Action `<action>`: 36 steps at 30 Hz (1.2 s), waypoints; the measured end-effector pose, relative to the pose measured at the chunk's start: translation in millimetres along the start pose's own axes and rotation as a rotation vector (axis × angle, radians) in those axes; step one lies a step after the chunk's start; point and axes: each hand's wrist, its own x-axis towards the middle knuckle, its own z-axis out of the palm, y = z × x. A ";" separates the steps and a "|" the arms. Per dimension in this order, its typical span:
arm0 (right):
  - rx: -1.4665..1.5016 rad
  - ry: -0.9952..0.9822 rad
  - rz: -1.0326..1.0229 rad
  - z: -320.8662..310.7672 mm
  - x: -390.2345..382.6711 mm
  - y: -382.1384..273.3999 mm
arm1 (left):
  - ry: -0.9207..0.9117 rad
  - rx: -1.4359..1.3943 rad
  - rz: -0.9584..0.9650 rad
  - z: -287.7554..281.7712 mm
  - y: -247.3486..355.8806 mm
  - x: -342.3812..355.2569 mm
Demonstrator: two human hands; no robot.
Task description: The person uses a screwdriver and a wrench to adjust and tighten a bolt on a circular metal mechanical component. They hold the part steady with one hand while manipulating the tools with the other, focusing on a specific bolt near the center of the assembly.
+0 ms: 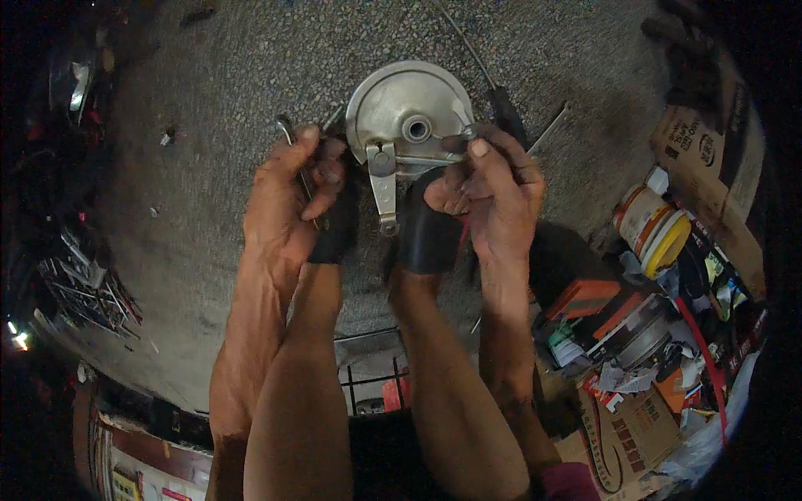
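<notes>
A round silver metal plate (386, 100), like a brake drum cover, lies on the speckled floor, with a central bore and a metal lever arm (383, 185) pointing downward. My left hand (292, 179), left of the plate, is closed around a bent metal tool (285, 125) with a curved top. My right hand (497, 188) is at the plate's right side, thumb and fingers closed on a small metal piece (468, 132). Between my hands are my bare legs and my feet in black footwear (422, 242) just below the plate; the left one is partly hidden behind my left hand.
A cable (468, 46) and a thin metal rod (549, 127) lie beyond the plate. At right are flattened cardboard (697, 146), stacked yellow-rimmed containers (647, 225), an orange object (582, 296) and mixed scrap. Dark metal parts (92, 275) crowd the left edge.
</notes>
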 end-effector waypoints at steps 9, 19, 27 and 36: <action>0.071 -0.091 0.039 17.4 -10.4 9.7 | -0.175 0.026 0.021 23.1 5.1 -18.4; -0.008 -0.102 -0.002 11.0 -14.2 5.6 | -0.023 0.213 0.101 11.7 3.9 -20.4; 0.098 0.019 0.052 6.5 -11.7 6.6 | 0.112 0.417 0.098 1.1 -3.1 -19.3; -0.224 0.098 0.087 24.4 -13.6 15.3 | 0.160 0.478 0.086 6.8 -6.3 -15.9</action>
